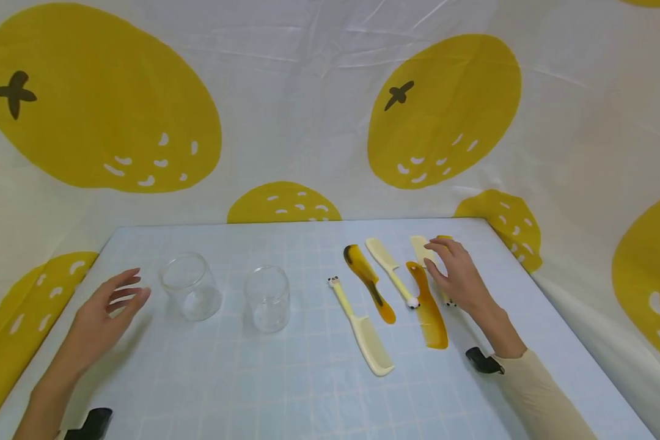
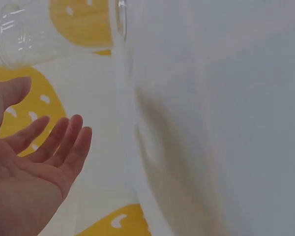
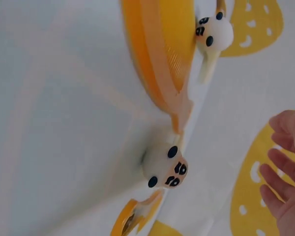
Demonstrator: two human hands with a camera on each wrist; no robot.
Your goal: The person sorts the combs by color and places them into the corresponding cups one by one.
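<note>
My left hand [image 1: 101, 324] hovers just left of a clear glass cup [image 1: 189, 287], fingers loosely bent and holding nothing. A second glass cup [image 1: 267, 299] stands upright to its right. My right hand [image 1: 462, 278] is over the combs at the right, fingers loosely curved, with nothing visible in them. Beneath it, partly hidden, lies a cream comb [image 1: 420, 245] with a panda-head end [image 3: 167, 167]. Next to it lies an amber comb [image 1: 431, 318]. Farther left are another cream comb [image 1: 382, 252], a dark-streaked amber comb [image 1: 363, 269] and a nearer cream comb [image 1: 371, 345].
The table [image 1: 225, 391] has a pale blue checked cover. Behind it hangs a white cloth [image 1: 297, 122] printed with large yellow fruit. A sliver of another amber thing [image 1: 444, 236] shows behind my right hand. A black strap [image 1: 484, 360] is on my right wrist.
</note>
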